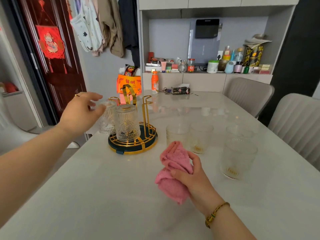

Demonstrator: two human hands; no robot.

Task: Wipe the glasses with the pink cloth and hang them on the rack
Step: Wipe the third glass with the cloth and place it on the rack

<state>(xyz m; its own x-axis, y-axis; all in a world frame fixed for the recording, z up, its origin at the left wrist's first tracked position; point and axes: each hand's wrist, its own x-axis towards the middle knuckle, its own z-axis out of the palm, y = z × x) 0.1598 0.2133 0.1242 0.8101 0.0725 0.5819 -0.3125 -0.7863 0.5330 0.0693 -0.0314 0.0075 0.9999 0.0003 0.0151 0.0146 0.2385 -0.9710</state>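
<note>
Left hand [81, 113] was held out with fingers loosely spread and wide, nothing gripped; its fingertips were seen at the upturned base of an inverted ribbed glass [106, 118]; contact could not be told because of blur. That glass was hung on the gold wire rack [133, 146], directly in front of the left hand; a second inverted ribbed glass [127, 123] was hung just beside it, further right of the hand.

Right hand [192, 177] was curled round the pink cloth [173, 170]; the cloth was bunched in the palm and spilled out to the hand's left, above the white table [103, 196].

A first upright glass [176, 134] was stood just beyond the right hand's fingertips; a second upright glass [200, 137] was close beside it; a third upright glass [238, 160] was stood to the right of the hand; a fourth upright glass [239, 134] was just behind that one.

A braided bracelet [214, 215] was worn on the right wrist.
</note>
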